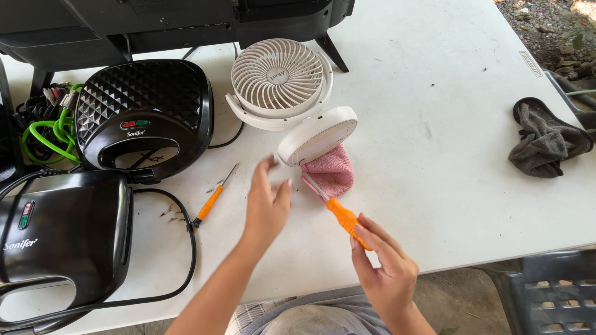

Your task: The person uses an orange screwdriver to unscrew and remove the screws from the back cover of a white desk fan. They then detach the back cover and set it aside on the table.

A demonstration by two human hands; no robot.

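My right hand [383, 265] grips the orange handle of a screwdriver [340, 214], its shaft pointing up-left toward a pink cloth [333, 172]. My left hand [267, 201] hovers open over the white table [434, 186], fingers apart, just below the oval base of a small white fan [279, 77]. The fan's base [318, 134] rests on the pink cloth. A second, thinner orange-handled screwdriver [211, 200] lies on the table to the left of my left hand, with a few small screws [174, 214] beside it.
Two black sandwich makers [144, 115] [62, 239] sit at the left with black cords and green cables [49, 133]. A large black appliance [174, 22] spans the far edge. A dark grey rag [546, 141] lies at right. A plastic chair [549, 291] stands at lower right.
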